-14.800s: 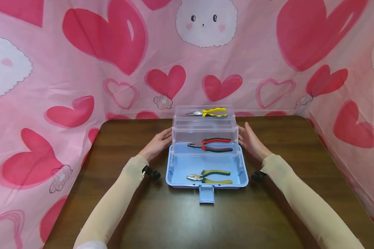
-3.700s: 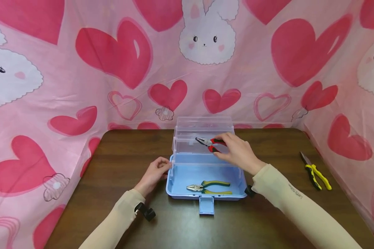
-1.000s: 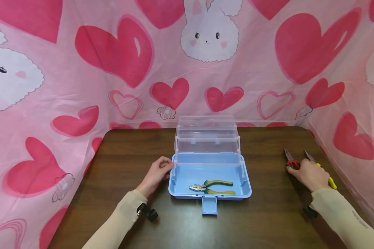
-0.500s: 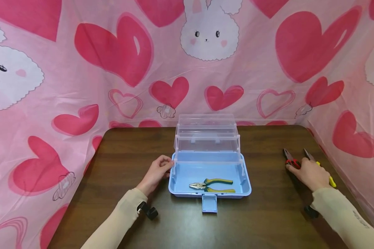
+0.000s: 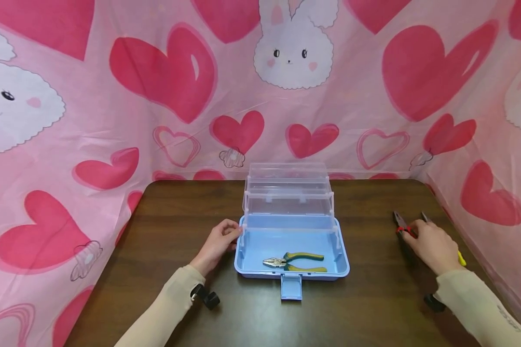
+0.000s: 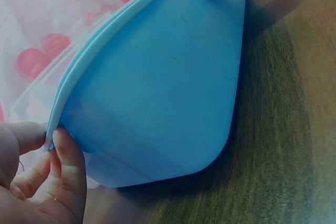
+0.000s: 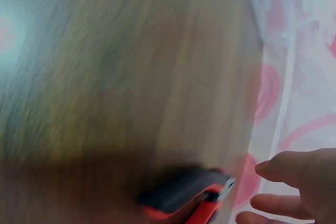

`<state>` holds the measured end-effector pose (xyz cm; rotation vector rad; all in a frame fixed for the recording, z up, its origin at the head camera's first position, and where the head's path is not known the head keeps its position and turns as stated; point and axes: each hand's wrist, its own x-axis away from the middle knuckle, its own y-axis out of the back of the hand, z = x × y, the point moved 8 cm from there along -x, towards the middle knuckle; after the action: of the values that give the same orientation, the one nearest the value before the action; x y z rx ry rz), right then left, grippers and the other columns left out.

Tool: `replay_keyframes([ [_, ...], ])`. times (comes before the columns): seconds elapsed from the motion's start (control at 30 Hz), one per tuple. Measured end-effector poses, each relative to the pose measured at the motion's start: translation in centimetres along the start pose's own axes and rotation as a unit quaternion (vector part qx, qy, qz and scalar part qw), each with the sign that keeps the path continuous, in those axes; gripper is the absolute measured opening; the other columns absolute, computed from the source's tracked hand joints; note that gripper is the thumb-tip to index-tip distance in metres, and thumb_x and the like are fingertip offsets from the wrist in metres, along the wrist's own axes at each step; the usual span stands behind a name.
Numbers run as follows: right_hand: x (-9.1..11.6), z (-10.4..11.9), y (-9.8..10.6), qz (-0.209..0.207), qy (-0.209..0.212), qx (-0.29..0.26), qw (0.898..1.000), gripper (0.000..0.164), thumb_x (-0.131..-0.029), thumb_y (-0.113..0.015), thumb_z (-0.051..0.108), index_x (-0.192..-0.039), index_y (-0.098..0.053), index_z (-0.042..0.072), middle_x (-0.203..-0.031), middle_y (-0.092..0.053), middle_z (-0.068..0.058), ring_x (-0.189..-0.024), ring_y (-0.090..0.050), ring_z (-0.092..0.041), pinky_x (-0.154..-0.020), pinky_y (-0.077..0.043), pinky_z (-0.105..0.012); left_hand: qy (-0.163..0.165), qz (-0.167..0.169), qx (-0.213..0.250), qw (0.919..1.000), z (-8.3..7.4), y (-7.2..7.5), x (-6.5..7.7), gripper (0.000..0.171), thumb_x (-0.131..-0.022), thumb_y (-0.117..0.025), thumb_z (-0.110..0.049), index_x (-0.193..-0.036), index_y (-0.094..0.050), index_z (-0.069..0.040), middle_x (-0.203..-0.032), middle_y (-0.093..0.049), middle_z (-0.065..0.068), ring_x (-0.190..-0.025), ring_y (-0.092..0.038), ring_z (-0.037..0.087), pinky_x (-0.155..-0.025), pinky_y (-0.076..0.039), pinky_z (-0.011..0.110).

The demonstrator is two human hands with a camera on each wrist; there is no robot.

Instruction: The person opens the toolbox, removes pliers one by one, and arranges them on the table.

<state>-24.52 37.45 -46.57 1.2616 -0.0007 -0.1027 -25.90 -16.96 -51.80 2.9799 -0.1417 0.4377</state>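
Observation:
My left hand [image 5: 215,246] pinches the left rim of a light blue plastic toolbox [image 5: 260,243]; the left wrist view has thumb and fingers either side of that rim [image 6: 79,85]. Inside the box bottom lie green-and-yellow combination pliers [image 5: 304,255]. At the table's right, my right hand [image 5: 436,248] hovers with loosely bent fingers by red-and-black pliers [image 5: 399,220]. The right wrist view shows a gap between these fingers [image 7: 278,169] and the pliers' handle [image 7: 181,188]. Yellow-and-black long-nose pliers [image 5: 462,259] lie beyond, mostly hidden by the hand.
Clear trays [image 5: 288,207] stand raised in steps at the toolbox's back, with nothing in them. The front latch [image 5: 291,288] hangs down open. A pink heart-print cloth [image 5: 351,72] rises behind the brown table [image 5: 186,202].
Earlier both hands were at the box sides. The yellow-and-black, then the red-and-black pliers left the trays for the table's right. Just now my right hand has let go of the red-and-black pair.

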Motion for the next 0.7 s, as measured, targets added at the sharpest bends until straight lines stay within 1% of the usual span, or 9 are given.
replay_keyframes([
  [0.13,0.2,2.1,0.4,-0.003,0.028,-0.006,1.000,0.039,-0.096,-0.072,0.027,-0.117,-0.064,-0.005,-0.106,-0.066,-0.031,-0.087,-0.063,-0.049,-0.069,-0.049,-0.067,0.000,-0.001,0.000,1.0000,0.2,0.0,0.1,0.026,-0.102,-0.068,-0.027,-0.118,-0.061,-0.008,-0.098,-0.071,0.008,-0.089,-0.064,0.024,-0.081,-0.057,0.030],
  [0.27,0.3,4.7,0.8,-0.003,0.063,-0.013,0.998,0.041,-0.096,-0.072,0.027,-0.116,-0.065,-0.007,-0.103,-0.069,-0.028,-0.086,-0.065,-0.042,-0.074,-0.053,-0.064,-0.003,-0.002,0.001,1.0000,0.3,0.0,0.2,0.026,-0.102,-0.069,-0.027,-0.118,-0.061,-0.007,-0.097,-0.071,0.008,-0.087,-0.064,0.024,-0.079,-0.057,0.029],
  [0.37,0.5,6.7,1.2,0.006,0.080,-0.021,0.997,0.041,-0.096,-0.073,0.027,-0.118,-0.065,-0.007,-0.102,-0.070,-0.026,-0.085,-0.066,-0.040,-0.076,-0.054,-0.062,-0.003,-0.003,0.005,1.0000,0.3,0.0,0.1,0.026,-0.102,-0.068,-0.026,-0.118,-0.061,-0.006,-0.097,-0.072,0.008,-0.086,-0.064,0.023,-0.077,-0.057,0.028],
  [0.57,1.1,10.8,1.6,0.022,0.094,-0.026,0.995,0.042,-0.094,-0.077,0.028,-0.120,-0.065,-0.004,-0.112,-0.069,-0.028,-0.092,-0.067,-0.042,-0.081,-0.055,-0.063,-0.002,-0.002,0.009,1.0000,0.3,0.0,0.1,0.025,-0.102,-0.068,-0.024,-0.118,-0.060,-0.005,-0.098,-0.073,0.010,-0.086,-0.064,0.023,-0.077,-0.057,0.028],
  [0.63,1.3,12.2,1.8,0.019,0.106,-0.025,0.994,0.040,-0.093,-0.078,0.028,-0.118,-0.067,-0.001,-0.109,-0.070,-0.024,-0.091,-0.068,-0.039,-0.079,-0.055,-0.061,-0.005,-0.003,0.009,0.9999,0.2,0.0,0.0,0.025,-0.102,-0.068,-0.023,-0.117,-0.060,-0.005,-0.099,-0.073,0.010,-0.086,-0.064,0.023,-0.076,-0.056,0.029],
  [0.7,1.5,13.6,2.0,0.010,0.126,-0.024,0.992,0.037,-0.093,-0.079,0.028,-0.115,-0.069,0.001,-0.105,-0.072,-0.019,-0.090,-0.069,-0.035,-0.077,-0.056,-0.059,-0.007,-0.003,0.009,0.9999,0.0,0.0,0.1,0.025,-0.102,-0.068,-0.024,-0.117,-0.060,-0.005,-0.099,-0.073,0.009,-0.086,-0.064,0.023,-0.076,-0.056,0.028],
])
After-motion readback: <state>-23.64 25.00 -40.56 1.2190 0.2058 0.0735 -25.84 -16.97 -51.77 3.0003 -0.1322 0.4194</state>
